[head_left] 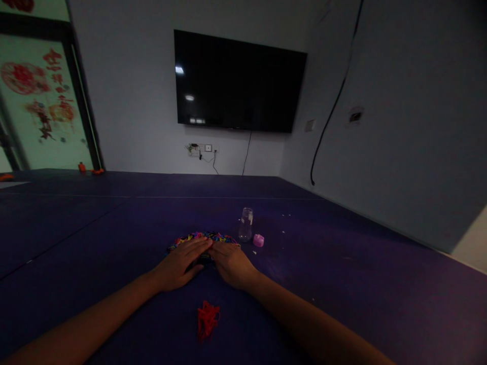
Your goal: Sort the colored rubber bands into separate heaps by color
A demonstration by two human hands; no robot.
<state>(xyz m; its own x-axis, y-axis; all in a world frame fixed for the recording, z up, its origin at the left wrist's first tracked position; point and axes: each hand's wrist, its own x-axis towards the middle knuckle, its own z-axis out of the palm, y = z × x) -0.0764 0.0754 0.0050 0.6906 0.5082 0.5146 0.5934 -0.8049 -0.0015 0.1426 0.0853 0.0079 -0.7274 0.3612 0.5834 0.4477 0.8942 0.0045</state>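
Observation:
A pile of many-coloured bands or strings [198, 235], too small to tell which, lies on the purple surface [114, 243]. My left hand [182, 263] rests flat over its left part, fingers stretched out. Over the right part lies my right hand [232, 261], its fingers extended and the fingertips of both hands meeting. Much of the pile is hidden beneath them. Closer to me sits a small heap of red bands or strings [207, 319]. Just beyond my right hand stands a clear bottle [245, 225] without its cap, and a pink cap [258, 240] lies beside it.
Small white scraps [283, 232] are scattered to the right of the bottle. A large dark television [239, 83] hangs on the wall, and a black cable [331, 114] dangles at the right. Orange objects [97, 171] sit by the door at the far left.

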